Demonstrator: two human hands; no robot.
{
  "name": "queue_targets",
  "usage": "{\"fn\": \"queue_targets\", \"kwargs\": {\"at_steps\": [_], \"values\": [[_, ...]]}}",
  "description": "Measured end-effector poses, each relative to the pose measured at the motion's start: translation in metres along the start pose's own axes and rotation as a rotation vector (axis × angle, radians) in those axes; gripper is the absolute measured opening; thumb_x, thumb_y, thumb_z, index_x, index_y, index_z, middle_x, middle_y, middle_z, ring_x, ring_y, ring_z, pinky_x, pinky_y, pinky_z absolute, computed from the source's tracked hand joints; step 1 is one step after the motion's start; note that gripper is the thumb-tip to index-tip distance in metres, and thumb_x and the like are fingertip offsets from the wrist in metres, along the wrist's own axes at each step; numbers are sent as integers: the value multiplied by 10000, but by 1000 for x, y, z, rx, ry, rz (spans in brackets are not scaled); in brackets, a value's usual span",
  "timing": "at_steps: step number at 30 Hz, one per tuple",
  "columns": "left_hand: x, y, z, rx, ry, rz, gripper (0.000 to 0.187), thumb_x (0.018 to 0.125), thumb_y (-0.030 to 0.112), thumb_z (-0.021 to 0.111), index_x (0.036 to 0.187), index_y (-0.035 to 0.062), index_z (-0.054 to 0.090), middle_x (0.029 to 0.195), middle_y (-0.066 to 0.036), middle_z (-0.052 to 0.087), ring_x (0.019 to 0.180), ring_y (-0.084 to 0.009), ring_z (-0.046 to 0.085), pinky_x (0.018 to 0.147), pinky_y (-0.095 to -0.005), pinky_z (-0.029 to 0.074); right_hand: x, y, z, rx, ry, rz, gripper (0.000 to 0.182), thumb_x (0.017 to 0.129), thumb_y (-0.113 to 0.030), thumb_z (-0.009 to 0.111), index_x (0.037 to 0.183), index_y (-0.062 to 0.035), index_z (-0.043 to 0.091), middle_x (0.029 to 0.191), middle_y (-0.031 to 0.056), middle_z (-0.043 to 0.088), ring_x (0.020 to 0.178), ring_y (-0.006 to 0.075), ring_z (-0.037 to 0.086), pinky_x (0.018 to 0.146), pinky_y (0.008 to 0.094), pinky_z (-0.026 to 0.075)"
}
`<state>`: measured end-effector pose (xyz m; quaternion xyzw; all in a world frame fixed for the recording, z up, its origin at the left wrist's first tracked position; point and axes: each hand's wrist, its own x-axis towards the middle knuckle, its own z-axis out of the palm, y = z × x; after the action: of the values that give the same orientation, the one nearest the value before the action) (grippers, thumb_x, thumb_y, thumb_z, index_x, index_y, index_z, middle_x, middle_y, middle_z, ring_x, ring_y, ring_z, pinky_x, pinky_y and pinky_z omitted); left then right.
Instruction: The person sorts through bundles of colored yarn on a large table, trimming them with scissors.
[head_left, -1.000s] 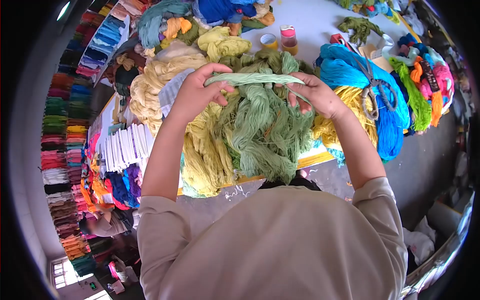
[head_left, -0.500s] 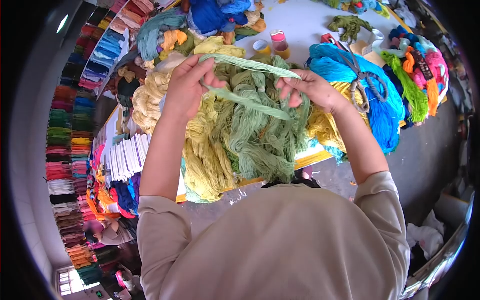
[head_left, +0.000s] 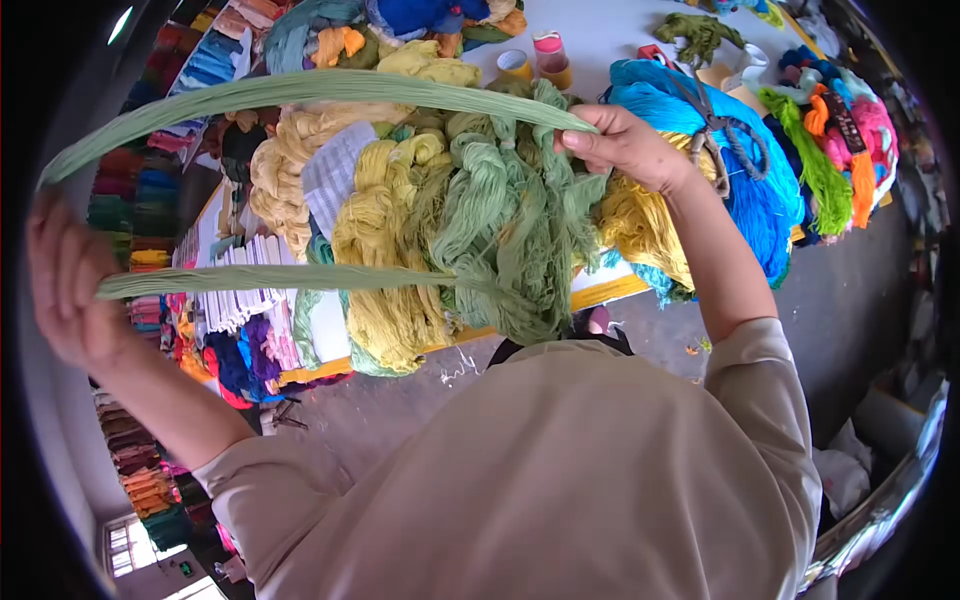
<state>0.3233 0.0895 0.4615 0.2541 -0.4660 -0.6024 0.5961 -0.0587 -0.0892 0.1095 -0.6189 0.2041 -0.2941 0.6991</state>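
Note:
A long loop of pale green yarn (head_left: 290, 90) is stretched across the view. My left hand (head_left: 75, 285), blurred at the far left, is closed around the loop's end, one strand bundle above it and one below. My right hand (head_left: 625, 150) pinches the upper strands near their right end. The lower strands run back over a heap of green yarn skeins (head_left: 490, 220) at the table edge. Yellow yarn (head_left: 390, 230) lies left of that heap. Bright blue yarn (head_left: 740, 190) with scissors (head_left: 712, 120) on top is beside my right hand.
The white table (head_left: 600, 30) bears two small cylinders (head_left: 550, 58), dark green yarn (head_left: 697, 38) and multicoloured skeins (head_left: 850, 140) at right. Cream yarn (head_left: 280, 190) and a checked cloth (head_left: 340, 175) are at left. Racks of coloured skeins (head_left: 130, 210) line the left wall.
My left hand has swung far left and slightly down, drawing the green yarn loop out long. My right hand stays nearly where it was, still pinching the yarn.

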Motion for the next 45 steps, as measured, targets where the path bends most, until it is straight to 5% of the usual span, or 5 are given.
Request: {"fn": "queue_targets", "kwargs": {"at_steps": [8,15,22,37,45], "values": [[-116,166,-70,-19,-201,-194,535,953,113,504,1438,-78,382,1520,-223,366,1422,-409,294,1159,-655,160,39,39,6,247,-118,101,301,952,-353,662,1010,-57,674,686,-74,447,602,49,382,562,222,334],[-255,296,-83,378,639,324,206,940,112,537,766,128,429,682,9,311,524,-103,333,453,-280,238,74,27,-20,-106,-131,82,213,992,-276,611,1051,-74,645,901,-43,637,630,37,385,586,213,352],[-347,300,-106,240,607,349,93,976,36,456,902,52,510,717,17,361,565,-77,322,524,-233,285,59,13,-64,170,209,-29,190,1007,-248,583,1010,-68,644,687,-66,418,590,38,314,557,216,284],[-163,-136,-200,-55,461,-72,427,1037,155,491,1420,-16,412,915,-12,478,610,-14,340,411,-136,239,-40,-141,-19,260,352,-282,225,1049,-224,482,1033,-22,579,686,-54,387,524,33,250,470,205,217],[9,-324,-128,466,-42,-93,294,1028,230,511,1248,78,634,1285,-79,643,1183,-191,593,1017,-350,454,-57,-226,29,266,314,-347,200,1064,-197,446,953,-49,523,730,-36,386,548,34,275,506,197,259]]}}
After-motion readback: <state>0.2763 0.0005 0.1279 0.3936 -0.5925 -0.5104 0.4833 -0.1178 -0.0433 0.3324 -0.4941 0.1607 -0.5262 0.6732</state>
